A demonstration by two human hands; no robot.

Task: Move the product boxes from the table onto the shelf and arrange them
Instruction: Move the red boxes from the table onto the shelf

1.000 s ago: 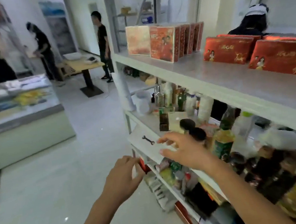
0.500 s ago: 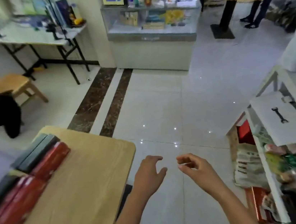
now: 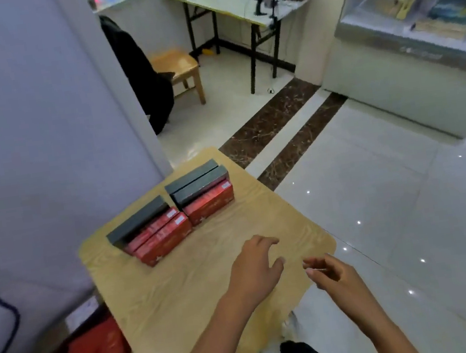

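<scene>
Red and dark grey product boxes lie in two clusters on the far part of the wooden counter. Nearer, the left hand hovers over bare wood, fingers loosely spread; the right hand, empty, fingers curled apart, hangs past the counter's edge.

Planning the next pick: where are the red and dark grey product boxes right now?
In the head view, the red and dark grey product boxes stand in two clusters at the far left of the wooden table, beyond the empty left hand.

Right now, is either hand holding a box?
No. The left hand and right hand are both empty, and the boxes stand untouched on the table.
</scene>
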